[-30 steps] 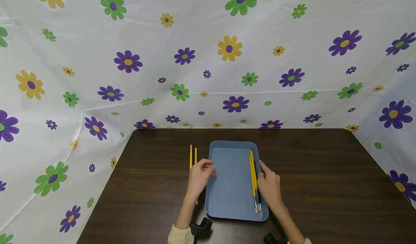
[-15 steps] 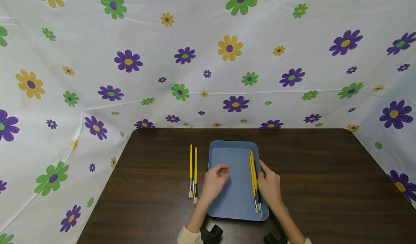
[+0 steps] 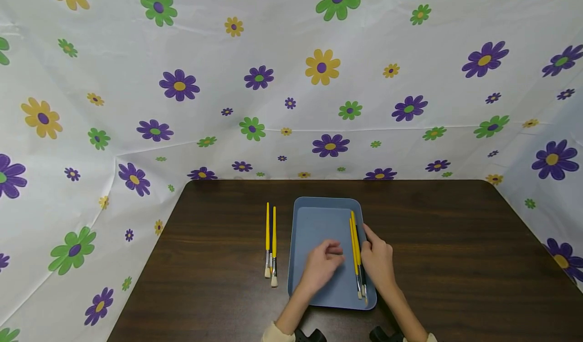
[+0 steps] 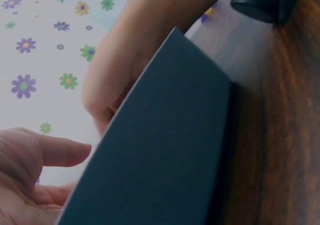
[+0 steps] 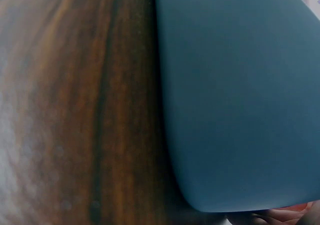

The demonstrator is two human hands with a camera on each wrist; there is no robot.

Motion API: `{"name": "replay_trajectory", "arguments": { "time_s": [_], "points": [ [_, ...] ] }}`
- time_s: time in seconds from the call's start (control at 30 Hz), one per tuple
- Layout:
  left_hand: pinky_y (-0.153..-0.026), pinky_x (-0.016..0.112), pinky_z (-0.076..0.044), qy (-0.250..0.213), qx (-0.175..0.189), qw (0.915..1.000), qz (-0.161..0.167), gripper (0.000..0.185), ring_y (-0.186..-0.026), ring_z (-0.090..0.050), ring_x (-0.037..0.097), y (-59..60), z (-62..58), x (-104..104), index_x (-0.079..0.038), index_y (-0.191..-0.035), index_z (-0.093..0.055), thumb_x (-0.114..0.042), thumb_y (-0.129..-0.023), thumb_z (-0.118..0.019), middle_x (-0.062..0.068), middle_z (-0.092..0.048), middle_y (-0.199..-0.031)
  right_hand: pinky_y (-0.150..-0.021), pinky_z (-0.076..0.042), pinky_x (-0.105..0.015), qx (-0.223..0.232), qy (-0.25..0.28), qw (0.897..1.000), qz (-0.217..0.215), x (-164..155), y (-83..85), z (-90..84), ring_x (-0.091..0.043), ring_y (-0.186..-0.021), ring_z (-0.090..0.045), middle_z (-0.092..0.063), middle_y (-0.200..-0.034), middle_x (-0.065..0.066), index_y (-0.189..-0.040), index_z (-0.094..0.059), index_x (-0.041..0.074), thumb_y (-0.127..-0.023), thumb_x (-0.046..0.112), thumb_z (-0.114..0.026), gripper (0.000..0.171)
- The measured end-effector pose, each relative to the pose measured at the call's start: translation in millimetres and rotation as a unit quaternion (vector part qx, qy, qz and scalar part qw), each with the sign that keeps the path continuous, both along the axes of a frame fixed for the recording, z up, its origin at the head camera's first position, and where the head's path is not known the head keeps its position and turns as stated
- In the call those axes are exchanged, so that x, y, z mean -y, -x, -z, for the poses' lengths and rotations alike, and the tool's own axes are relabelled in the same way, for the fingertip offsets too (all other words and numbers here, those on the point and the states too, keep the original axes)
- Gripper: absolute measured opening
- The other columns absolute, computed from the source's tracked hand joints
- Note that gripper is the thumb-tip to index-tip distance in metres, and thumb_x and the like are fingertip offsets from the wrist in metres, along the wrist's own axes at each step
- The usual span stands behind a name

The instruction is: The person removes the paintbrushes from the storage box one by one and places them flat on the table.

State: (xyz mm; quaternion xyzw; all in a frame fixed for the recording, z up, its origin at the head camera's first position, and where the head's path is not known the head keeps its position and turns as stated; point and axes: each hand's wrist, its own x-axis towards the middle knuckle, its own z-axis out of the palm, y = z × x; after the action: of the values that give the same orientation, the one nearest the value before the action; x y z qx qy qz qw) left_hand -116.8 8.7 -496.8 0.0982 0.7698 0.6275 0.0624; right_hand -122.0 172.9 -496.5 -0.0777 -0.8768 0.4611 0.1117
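Observation:
A blue-grey tray (image 3: 314, 215) stands on the dark wooden table. Several paintbrushes (image 3: 355, 246) with yellow or dark handles lie along its right side, bristles towards me. My left hand (image 3: 321, 266) hovers over the middle of the tray, its fingers loosely bent and holding nothing; in the left wrist view, its thumb (image 4: 65, 151) shows beyond the tray wall (image 4: 160, 135). At the tray's right rim, my right hand (image 3: 379, 263) grips the edge with thumb and fingers. Left of the tray, more paintbrushes (image 3: 274, 236) lie side by side on the table.
The brown table (image 3: 218, 271) reaches out on both sides of the tray. A white flowered cloth (image 3: 273, 99) hangs behind it and along its sides. Black wrist mounts (image 3: 310, 335) sit at both wrists near the front.
My left hand has moved right, from beside the paintbrushes on the table to over the middle of the tray. My right hand stays at the rim, and the brushes lie where they were.

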Motion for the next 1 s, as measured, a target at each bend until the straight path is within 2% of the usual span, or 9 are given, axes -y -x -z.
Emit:
{"name": "replay_trajectory", "arguments": {
  "time_s": [0.4, 0.53, 1.0],
  "points": [
    [-0.080, 0.025, -0.057, -0.014, 0.021, 0.9993, 0.027, 0.038, -0.096, -0.074, 0.023, -7.8, 0.5, -12, 0.011, -0.125, -0.065, -0.003, -0.090, -0.071, 0.020, -0.073, -0.113, -0.043, -0.030, -0.024, -0.005, 0.001, 1.000, 0.001, 0, -0.7, -0.5, -0.010, -0.042, -0.031, -0.036, -0.054, 0.003, -0.144, -0.055, -0.007, -0.096, -0.005, -0.043, 0.049],
    [-0.082, 0.028, -0.058, -0.024, 0.029, 0.9985, 0.040, 0.041, -0.100, -0.074, 0.027, -10.6, 0.3, -16, 0.012, -0.127, -0.063, -0.003, -0.090, -0.071, 0.022, -0.071, -0.116, -0.043, -0.028, -0.024, -0.011, -0.006, 1.000, -0.002, 0, -1.8, -1.5, -0.008, -0.041, -0.029, -0.035, -0.053, 0.004, -0.143, -0.056, -0.008, -0.095, -0.005, -0.043, 0.049],
    [-0.084, 0.031, -0.059, -0.056, 0.046, 0.9961, 0.050, 0.041, -0.104, -0.072, 0.035, -13.4, -0.6, -22, 0.011, -0.126, -0.062, 0.000, -0.088, -0.072, 0.021, -0.070, -0.117, -0.042, -0.028, -0.024, -0.020, -0.009, 1.000, -0.003, 0, -1.6, -0.7, -0.007, -0.041, -0.027, -0.033, -0.053, 0.004, -0.142, -0.057, -0.009, -0.095, -0.006, -0.044, 0.048]
  ]
}}
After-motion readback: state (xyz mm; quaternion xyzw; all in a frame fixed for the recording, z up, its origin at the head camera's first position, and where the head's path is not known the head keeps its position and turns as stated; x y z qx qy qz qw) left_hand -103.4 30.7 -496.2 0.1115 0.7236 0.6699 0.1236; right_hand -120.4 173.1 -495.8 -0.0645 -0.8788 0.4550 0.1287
